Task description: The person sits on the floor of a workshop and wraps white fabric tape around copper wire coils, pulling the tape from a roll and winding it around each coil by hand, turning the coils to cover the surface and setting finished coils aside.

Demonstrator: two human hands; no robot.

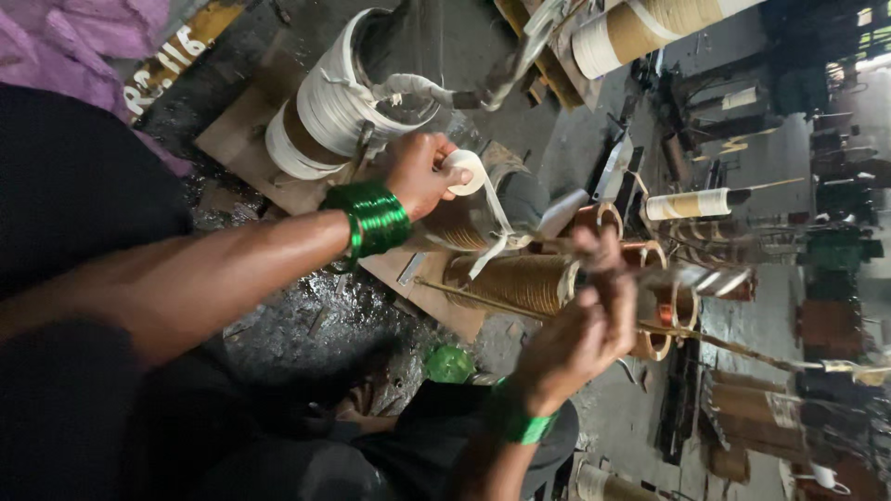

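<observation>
The view is turned sideways, with my body at the left. My left hand (419,174), green bangles on its wrist, grips a small roll of white tape (466,170). A strip of tape (490,232) runs from the roll down to a brown wound coil (510,281) and is looped there. My right hand (583,327), blurred and also with green bangles, is closed beside the coil's end. It seems to hold a thin metal tool (696,278) that points away from me. A thin rod (733,346) passes under this hand.
A large coil wrapped in white tape (325,102) stands on a wooden board (237,139) behind my left hand. Copper-coloured coils (650,260), a paper-wrapped tube (691,203) and scattered parts lie on the dirty floor. A green object (450,364) sits by my knee.
</observation>
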